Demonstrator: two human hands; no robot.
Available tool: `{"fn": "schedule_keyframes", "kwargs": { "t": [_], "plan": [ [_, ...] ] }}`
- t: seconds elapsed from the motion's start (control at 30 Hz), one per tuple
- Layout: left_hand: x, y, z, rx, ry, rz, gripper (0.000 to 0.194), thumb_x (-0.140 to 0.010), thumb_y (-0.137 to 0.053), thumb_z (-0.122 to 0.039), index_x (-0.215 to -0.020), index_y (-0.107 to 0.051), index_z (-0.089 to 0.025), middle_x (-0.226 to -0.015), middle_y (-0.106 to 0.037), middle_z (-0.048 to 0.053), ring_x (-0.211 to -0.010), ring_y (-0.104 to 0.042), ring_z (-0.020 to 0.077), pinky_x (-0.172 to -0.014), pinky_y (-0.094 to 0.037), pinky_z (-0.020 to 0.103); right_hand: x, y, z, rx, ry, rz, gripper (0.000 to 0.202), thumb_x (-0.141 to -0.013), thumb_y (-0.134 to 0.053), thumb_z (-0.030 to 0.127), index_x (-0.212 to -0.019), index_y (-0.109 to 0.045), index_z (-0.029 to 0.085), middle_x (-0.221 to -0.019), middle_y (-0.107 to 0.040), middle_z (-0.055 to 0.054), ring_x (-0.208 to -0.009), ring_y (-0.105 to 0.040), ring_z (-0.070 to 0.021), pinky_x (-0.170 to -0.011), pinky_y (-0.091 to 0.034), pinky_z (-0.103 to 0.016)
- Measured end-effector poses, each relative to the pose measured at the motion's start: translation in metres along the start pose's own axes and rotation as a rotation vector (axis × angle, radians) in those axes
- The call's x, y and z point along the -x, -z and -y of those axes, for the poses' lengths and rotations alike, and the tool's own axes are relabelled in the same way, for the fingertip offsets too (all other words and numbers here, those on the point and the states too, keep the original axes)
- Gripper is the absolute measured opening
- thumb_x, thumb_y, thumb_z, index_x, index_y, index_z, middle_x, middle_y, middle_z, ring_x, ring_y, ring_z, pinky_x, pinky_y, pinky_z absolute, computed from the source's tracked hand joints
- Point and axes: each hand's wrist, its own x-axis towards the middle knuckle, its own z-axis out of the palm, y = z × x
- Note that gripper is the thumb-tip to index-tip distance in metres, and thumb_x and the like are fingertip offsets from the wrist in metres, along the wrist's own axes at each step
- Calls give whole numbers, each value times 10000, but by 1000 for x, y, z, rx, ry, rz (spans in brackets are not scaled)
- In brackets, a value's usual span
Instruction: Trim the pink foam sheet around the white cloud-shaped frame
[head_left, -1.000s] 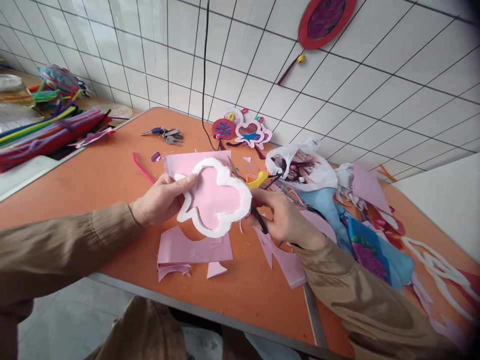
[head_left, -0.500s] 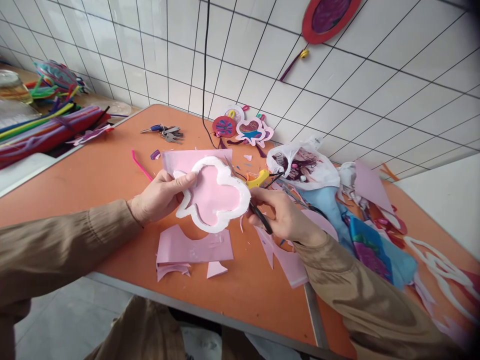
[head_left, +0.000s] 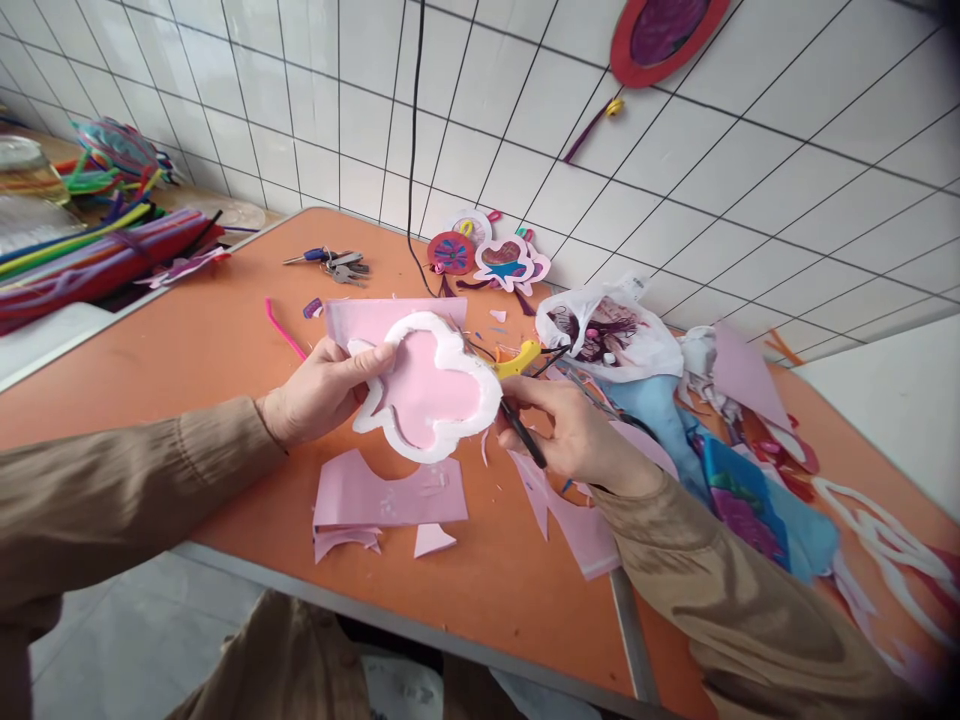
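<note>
The scalloped pink-and-white piece (head_left: pixel 437 385) is up in the air over the middle of the worktop (head_left: pixel 495 615), its pink face turned up toward the person and its thick white rim running all the way round. The left hand (head_left: pixel 326 392) pinches it by the left edge, thumb lying on top. The right hand (head_left: pixel 559 425) is closed around a black handle (head_left: pixel 525 438) at the opposite edge; I can't make out from here what the far end of that tool is doing behind the rim.

A yellow tool (head_left: pixel 519 361) sits just beyond the right hand. A pink sheet (head_left: pixel 358 318) lies partly hidden behind the piece, and nearer the person there's a notched pink offcut (head_left: pixel 390 497) with a small scrap (head_left: pixel 433 540) beside it. A bright pink stick (head_left: pixel 285 328) lies near the left hand.

Farther back I see a bunch of keys (head_left: pixel 345 265), a red disc (head_left: pixel 451 254) by the tiled wall (head_left: pixel 300 120), and an open white bag (head_left: pixel 651 345). Over to the right, white cord (head_left: pixel 874 520) lies in loose loops.
</note>
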Motion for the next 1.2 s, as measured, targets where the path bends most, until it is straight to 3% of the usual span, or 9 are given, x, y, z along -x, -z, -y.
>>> {"fn": "schedule_keyframes", "kwargs": {
  "t": [0.23,0.83,1.03,1.2],
  "plan": [
    [1,-1,-1,-21,-2,-3,667,-776,-939,-646,-439,-679,-134,-388,-548,55,-407,-543,114,-446,-434,217,1,-2,0,34,-24,-17,430,-971,-743,545,-1113,-768,140,-766,-707,-20,-644,-602,-145,-652,-524,-269],
    [1,0,6,75,56,-95,648,-622,-1033,-632,-437,-673,-126,-413,-559,37,-402,-526,84,-431,-408,185,-5,1,14,62,-131,15,274,-920,-760,335,-1108,-804,141,-816,-757,-36,-687,-638,-161,-687,-552,-278],
    [-2,4,4,36,16,-69,634,-657,-1015,-636,-458,-687,-131,-422,-561,40,-395,-519,90,-416,-385,197,-1,9,6,-4,-196,0,334,-906,-745,429,-1086,-800,153,-765,-701,-29,-677,-619,-165,-665,-545,-301],
    [-6,11,-6,-58,-47,18,675,-718,-986,-626,-412,-639,-134,-385,-511,41,-381,-481,88,-394,-363,207,8,37,-6,-69,-203,129,493,-892,-786,585,-1133,-817,156,-673,-628,-5,-588,-537,-147,-623,-549,-319]
  ]
}}
